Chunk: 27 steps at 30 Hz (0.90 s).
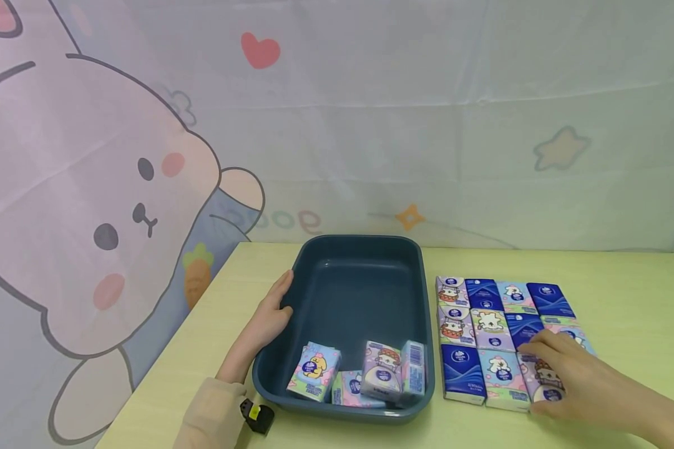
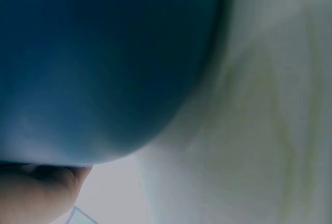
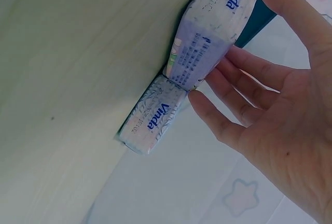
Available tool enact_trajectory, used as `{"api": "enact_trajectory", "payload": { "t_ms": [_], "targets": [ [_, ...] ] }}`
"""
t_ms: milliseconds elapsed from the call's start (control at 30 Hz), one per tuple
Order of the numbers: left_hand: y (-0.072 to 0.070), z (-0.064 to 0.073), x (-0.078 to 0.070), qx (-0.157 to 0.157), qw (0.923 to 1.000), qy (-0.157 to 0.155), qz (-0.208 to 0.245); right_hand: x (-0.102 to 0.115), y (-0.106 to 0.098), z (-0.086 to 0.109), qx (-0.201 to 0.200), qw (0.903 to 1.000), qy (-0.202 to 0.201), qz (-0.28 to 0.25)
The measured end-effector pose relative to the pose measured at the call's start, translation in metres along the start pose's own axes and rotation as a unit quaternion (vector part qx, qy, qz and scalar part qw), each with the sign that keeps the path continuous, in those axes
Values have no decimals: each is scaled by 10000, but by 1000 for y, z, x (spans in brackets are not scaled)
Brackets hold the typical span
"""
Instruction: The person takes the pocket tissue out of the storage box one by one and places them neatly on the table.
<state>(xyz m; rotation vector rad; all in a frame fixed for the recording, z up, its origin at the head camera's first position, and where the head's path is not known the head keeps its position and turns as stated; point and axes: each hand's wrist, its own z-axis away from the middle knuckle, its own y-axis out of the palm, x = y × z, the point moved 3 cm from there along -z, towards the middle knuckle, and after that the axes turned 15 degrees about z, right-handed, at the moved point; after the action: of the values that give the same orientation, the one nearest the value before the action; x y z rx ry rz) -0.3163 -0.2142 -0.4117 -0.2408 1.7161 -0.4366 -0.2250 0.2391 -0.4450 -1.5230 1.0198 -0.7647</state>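
Across the pale yellow surface [image 1: 640, 305], a dark blue tub [image 1: 359, 299] carries loose packets [image 1: 316, 373] from its 5 to its 7 o'clock, with a block of packets [image 1: 502, 374] just beside it at 3 o'clock. At the block's 5 o'clock corner, a purple packet [image 1: 539, 377] lies at 9 o'clock from the palm of the right hand [image 1: 586, 380], held between curled fingers and thumb. The left hand [image 1: 268, 319] rests against the tub's 9 o'clock side, fingers extended.

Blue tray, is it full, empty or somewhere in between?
In between: the tray is partly filled. A few packs are at its near end; behind them, it is bare.
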Motion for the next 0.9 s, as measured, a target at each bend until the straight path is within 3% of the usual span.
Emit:
{"api": "enact_trajectory", "payload": {
  "t_ms": [500, 900],
  "targets": [
    [0, 1, 0, -18, 10000, 11, 11, -2, -4, -1, 132, 9998, 67, 125],
    [-1, -1, 0, 31, 10000, 2, 2, 10, -19, -6, 48, 9999, -11, 117]
  ]
}}
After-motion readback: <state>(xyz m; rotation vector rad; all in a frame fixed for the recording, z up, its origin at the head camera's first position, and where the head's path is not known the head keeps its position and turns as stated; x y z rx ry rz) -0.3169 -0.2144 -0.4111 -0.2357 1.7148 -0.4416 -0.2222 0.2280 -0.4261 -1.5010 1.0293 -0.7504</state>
